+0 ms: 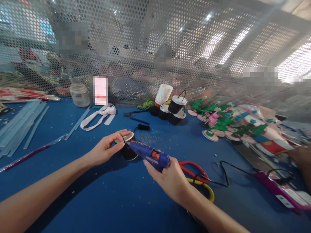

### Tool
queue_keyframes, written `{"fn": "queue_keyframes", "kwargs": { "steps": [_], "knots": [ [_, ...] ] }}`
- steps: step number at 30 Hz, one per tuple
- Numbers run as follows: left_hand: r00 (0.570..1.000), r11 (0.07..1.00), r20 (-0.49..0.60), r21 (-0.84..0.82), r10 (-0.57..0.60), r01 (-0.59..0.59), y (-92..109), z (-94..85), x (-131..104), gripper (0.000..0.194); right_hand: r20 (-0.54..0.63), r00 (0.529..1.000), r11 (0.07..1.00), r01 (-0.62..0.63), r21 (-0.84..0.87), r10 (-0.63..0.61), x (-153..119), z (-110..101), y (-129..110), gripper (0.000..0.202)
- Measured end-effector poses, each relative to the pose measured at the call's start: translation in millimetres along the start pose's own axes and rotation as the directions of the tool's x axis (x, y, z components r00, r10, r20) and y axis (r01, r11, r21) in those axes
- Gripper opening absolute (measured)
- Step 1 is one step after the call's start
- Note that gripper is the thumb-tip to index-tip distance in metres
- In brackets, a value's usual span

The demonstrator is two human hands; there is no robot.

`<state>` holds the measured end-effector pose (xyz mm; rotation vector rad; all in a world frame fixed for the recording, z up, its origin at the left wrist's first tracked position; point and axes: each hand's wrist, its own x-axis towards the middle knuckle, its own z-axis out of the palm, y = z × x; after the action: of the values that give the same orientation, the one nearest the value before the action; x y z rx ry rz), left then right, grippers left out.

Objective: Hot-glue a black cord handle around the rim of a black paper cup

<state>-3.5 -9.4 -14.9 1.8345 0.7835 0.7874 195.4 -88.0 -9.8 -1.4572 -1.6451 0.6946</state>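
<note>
A blue hot glue gun (149, 153) is gripped in my right hand (173, 181), its nozzle pointing left at the side of a small black cup (128, 152) with a white rim. My left hand (107, 147) reaches over the cup's left side, thumb and fingers closed around a thin black cord (122, 137) at the rim. The nozzle tip lies close to those fingertips; whether it touches the cup, I cannot tell. Just behind the cup lies a small bundle of black cord (143, 127).
Pliers (137, 117), white ribbon (97, 121), a clear jar (79, 95) and glue sticks (21, 124) lie left and behind. Black cups with handles (177, 105) stand near stacked white cups (164, 94). Right are green-leaved crafts (223, 123), a purple power strip (279, 191) and red-handled scissors (196, 168).
</note>
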Motion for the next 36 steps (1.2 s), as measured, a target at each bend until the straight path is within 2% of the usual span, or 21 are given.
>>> {"fn": "queue_keyframes", "kwargs": {
  "steps": [8, 11, 14, 23, 26, 28, 33, 36],
  "knots": [
    [1.000, 1.000, 0.007, -0.010, 0.003, -0.003, 3.1, -0.1, 0.3, 0.018, 0.035, 0.969, 0.970, -0.244, 0.016, 0.243, 8.6, -9.1, -0.5, 0.022],
    [1.000, 1.000, 0.004, -0.013, 0.012, -0.012, 3.0, -0.2, 0.7, 0.018, 0.030, 0.948, 0.949, -0.316, 0.008, 0.316, 13.4, -10.8, 0.0, 0.030],
    [1.000, 1.000, 0.001, -0.020, 0.016, -0.016, 2.4, -0.2, 1.0, 0.017, 0.033, 0.931, 0.931, -0.364, 0.007, 0.364, 17.1, -11.1, -0.8, 0.029],
    [1.000, 1.000, -0.008, 0.017, 0.008, -0.008, 1.0, -0.1, 1.6, 0.016, 0.094, 0.953, 0.947, -0.298, 0.120, 0.287, 27.0, -21.1, 5.8, 0.020],
    [1.000, 0.999, -0.002, 0.048, 0.006, -0.006, 1.1, -0.3, 0.3, 0.015, -0.021, 0.965, 0.955, -0.254, 0.156, 0.260, 37.0, -30.8, 17.6, 0.020],
    [1.000, 0.995, 0.009, 0.096, 0.011, -0.012, 2.2, -0.4, -0.6, 0.015, -0.094, 0.959, 0.960, -0.256, 0.112, 0.267, 45.1, -37.3, 29.1, 0.020],
    [0.999, 0.974, 0.016, 0.219, 0.049, -0.051, 8.9, -0.9, -2.3, 0.011, -0.030, 0.929, 0.926, -0.370, -0.078, 0.369, 60.7, -46.9, 57.3, 0.024],
    [0.997, 0.956, 0.033, 0.283, 0.072, -0.078, 14.9, -1.4, -3.1, 0.009, -0.091, 0.931, 0.911, -0.365, -0.192, 0.354, 63.3, -50.2, 60.6, 0.029]
  ]
}}
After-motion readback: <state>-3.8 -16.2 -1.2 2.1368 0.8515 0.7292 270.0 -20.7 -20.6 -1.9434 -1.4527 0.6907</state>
